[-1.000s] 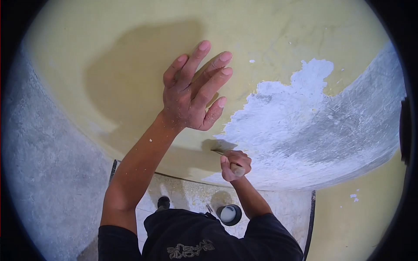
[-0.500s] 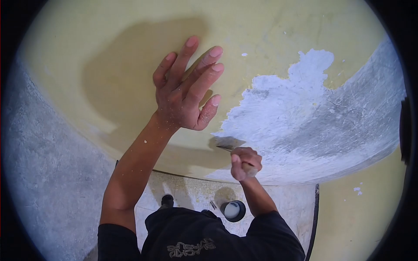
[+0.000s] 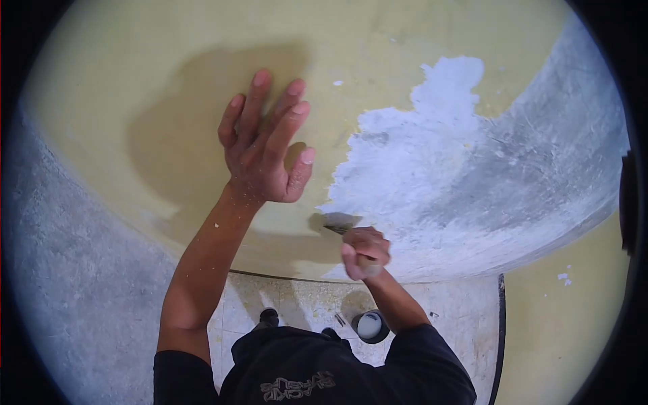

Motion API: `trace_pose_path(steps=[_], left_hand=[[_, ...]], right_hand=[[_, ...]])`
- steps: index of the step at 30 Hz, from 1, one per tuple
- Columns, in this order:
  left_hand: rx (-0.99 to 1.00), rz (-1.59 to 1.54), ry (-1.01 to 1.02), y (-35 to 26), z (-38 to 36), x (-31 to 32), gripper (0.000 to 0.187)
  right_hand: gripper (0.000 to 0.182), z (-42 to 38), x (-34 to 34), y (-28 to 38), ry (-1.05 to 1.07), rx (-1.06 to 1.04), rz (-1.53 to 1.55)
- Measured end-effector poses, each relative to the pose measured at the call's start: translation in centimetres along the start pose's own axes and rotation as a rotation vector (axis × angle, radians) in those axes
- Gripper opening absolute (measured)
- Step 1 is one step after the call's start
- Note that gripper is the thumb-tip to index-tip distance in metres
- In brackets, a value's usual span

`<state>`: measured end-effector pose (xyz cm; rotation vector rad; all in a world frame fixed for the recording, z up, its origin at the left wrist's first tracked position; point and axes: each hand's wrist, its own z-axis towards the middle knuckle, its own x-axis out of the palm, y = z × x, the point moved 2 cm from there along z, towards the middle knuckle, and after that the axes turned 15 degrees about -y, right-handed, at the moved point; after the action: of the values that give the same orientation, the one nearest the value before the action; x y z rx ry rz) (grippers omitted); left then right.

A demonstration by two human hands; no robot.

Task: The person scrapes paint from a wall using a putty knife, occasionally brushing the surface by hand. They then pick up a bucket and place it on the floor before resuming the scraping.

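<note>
My left hand (image 3: 263, 148) is raised at the yellow wall (image 3: 202, 81), its fingers spread and nothing in it; its shadow falls to the left. Lower and to the right, my right hand (image 3: 365, 253) is wrapped round the handle of a scraper (image 3: 335, 230). The scraper's thin blade points left, at the lower left edge of a bare whitish-grey patch (image 3: 398, 162) in the yellow coating. Whether the blade touches the wall I cannot tell.
A dark bucket (image 3: 370, 327) with whitish contents stands on the tiled floor (image 3: 304, 304) below the wall. Grey wall (image 3: 81, 223) curves along the left. Small flakes (image 3: 564, 276) lie on the yellow surface at the lower right.
The bare patch and both hands appear further left in the view. The scraper has shifted left with my right hand. My left hand's fingers have drawn slightly closer together.
</note>
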<state>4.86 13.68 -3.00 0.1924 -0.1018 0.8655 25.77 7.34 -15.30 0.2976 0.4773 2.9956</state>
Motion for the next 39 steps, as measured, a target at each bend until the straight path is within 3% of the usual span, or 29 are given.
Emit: trace_pose_path(steps=[3,5,7,8,10,11,13,15,16,17,18,19,21,22,24,25,27,31,33,35,39], left_hand=[[0.088,0.023,0.088,0.0,-0.6,0.0,0.052],[0.037,0.094,0.211,-1.1,-3.1,0.0,0.06],[0.121,0.114,0.216,-2.6,-8.4,0.5,0.063],[0.101,0.098,0.401,-4.3,-10.3,0.1,0.063],[0.131,0.124,0.67,-7.6,-15.4,0.1,0.058],[0.082,0.076,1.016,-9.3,-17.6,-0.1,0.058],[0.119,-0.288,1.128,-11.8,-23.3,-2.0,0.062],[0.12,-0.307,1.751,-14.8,-25.1,-4.4,0.07],[0.119,-0.288,1.757,-15.8,-25.6,-5.8,0.07],[-0.201,-0.401,1.687,-16.5,-26.1,-7.0,0.07],[-0.509,-0.508,1.589,-16.8,-26.0,-7.7,0.069],[-0.505,-0.495,1.6,-17.3,-25.1,-8.1,0.069],[-1.172,-0.491,1.078,-18.3,-22.8,-9.0,0.059],[-1.176,-0.477,1.083,-19.5,-22.2,-9.1,0.059],[-1.541,-0.51,0.732,-21.5,-21.1,-9.4,0.048],[-1.548,-0.49,0.732,-22.7,-20.7,-9.7,0.048],[-1.384,-0.584,0.951,-25.4,-20.0,-9.5,0.044],[-1.606,-0.559,0.971,-26.9,-19.2,-10.0,0.043],[-1.269,-0.386,0.912,-25.6,-19.1,-10.8,0.046],[-1.21,-0.256,0.78,-24.1,-17.2,-11.0,0.057],[-1.173,-0.107,0.704,-18.6,-17.0,-10.8,0.092]], right_hand=[[0.022,-1.8,0.4,-0.4,0.082,-0.121,-0.157],[0.019,-4.5,-0.8,-1.1,0.06,0.067,-0.312],[0.019,-4.5,-2.4,0.1,-0.043,0.029,-0.221],[0.018,-5.4,-3.8,1.5,-0.126,0.043,-0.149],[0.019,-5.5,-6.5,5.0,-0.224,0.215,-0.387],[0.018,-6.3,-8.1,6.1,-0.225,0.256,-0.452],[0.02,-8.5,-11.2,8.4,-0.25,0.376,-0.531],[0.023,-11.5,-13.9,10.3,-0.32,0.532,-0.566],[0.025,-13.1,-15.3,11.0,-0.361,0.604,-0.584],[0.025,-14.5,-16.7,12.0,-0.366,0.606,-0.568],[0.028,-16.1,-18.0,12.8,-0.447,0.756,-0.5],[0.031,-16.9,-18.6,13.4,-0.525,0.911,-0.43],[0.032,-17.1,-19.6,14.6,-0.538,0.962,-0.397],[0.034,-17.1,-20.1,15.1,-0.551,1.004,-0.377],[0.035,-17.1,-20.8,15.0,-0.569,1.061,-0.327],[0.035,-16.6,-20.8,14.8,-0.561,1.092,-0.261],[0.035,-15.5,-20.8,14.1,-0.473,1.121,-0.212],[0.03,-13.9,-19.8,11.7,-0.361,1.147,-0.151],[0.022,-12.3,-18.8,10.4,-0.174,0.853,-0.205],[0.018,-8.0,-16.9,9.9,-0.112,0.717,-0.225],[0.018,-3.0,-14.0,7.0,-0.22,0.455,-0.16]])
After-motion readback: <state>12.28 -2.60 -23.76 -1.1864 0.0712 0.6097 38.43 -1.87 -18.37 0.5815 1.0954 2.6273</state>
